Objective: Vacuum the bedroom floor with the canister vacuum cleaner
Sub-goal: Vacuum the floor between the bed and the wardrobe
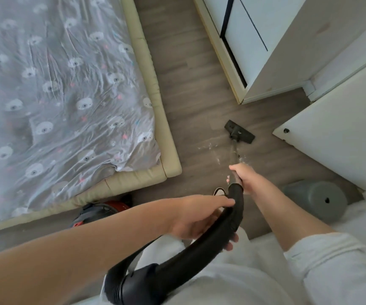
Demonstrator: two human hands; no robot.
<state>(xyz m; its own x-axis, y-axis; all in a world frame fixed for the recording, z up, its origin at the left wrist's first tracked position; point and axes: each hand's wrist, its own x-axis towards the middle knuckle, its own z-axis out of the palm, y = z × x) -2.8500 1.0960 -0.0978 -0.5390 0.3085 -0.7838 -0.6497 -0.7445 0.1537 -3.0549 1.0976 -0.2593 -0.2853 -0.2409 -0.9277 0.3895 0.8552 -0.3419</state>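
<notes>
Ahead, both hands grip wand (234,155); bed (153,89), cabinet (272,62), grey bin (318,201) flank floor head (239,134).

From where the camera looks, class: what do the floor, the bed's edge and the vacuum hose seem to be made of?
Floor: probably wood-look laminate, matt grey-brown, with plank seams and grain.
Bed's edge: padded cream faux leather or vinyl, perhaps; smooth, creased, slightly shiny.
Vacuum hose: black plastic, smooth and semi-gloss along the curved handle, ribbed at the lower cuff.

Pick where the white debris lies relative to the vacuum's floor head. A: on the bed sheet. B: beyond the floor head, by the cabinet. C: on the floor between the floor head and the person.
C: the white debris is scattered on the floor along the wand, nearer the person than the floor head.
</notes>
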